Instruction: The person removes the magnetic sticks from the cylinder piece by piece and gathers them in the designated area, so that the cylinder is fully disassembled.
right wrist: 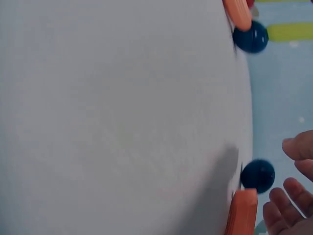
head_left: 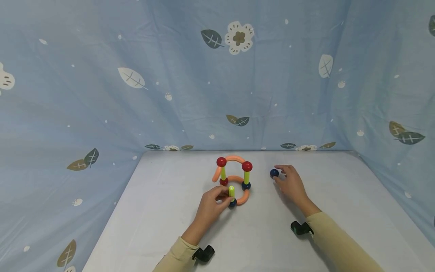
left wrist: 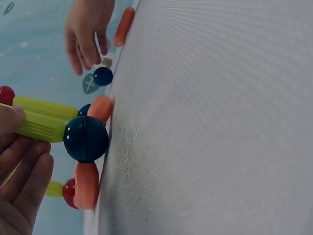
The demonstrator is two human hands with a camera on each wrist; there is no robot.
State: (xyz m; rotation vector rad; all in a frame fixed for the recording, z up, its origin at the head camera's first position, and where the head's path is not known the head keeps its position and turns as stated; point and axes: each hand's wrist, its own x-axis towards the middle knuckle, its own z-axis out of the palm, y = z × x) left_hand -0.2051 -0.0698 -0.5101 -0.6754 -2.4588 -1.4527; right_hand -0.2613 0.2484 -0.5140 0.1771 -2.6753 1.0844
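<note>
My left hand [head_left: 212,204] pinches an upright yellow-green rod [head_left: 232,192] between thumb and fingers. This rod stands on a dark blue ball [left wrist: 86,139], which joins curved orange pieces [head_left: 243,198] lying on the table. Behind it, two more yellow-green rods [head_left: 246,177] rise to red balls [head_left: 247,166], with a curved orange piece [head_left: 234,158] bridging their tops. Another orange piece [head_left: 216,174] slants down from the left red ball. To the right, my right hand [head_left: 293,187] reaches with parted fingers around a loose dark blue ball [right wrist: 257,176]; a gap shows between fingertips and ball in the right wrist view.
An orange piece [right wrist: 242,213] lies beside the loose ball, hidden behind my right hand in the head view. The white table [head_left: 163,211] ends at a blue patterned curtain [head_left: 190,94]. Dark devices [head_left: 205,254] are strapped at both wrists.
</note>
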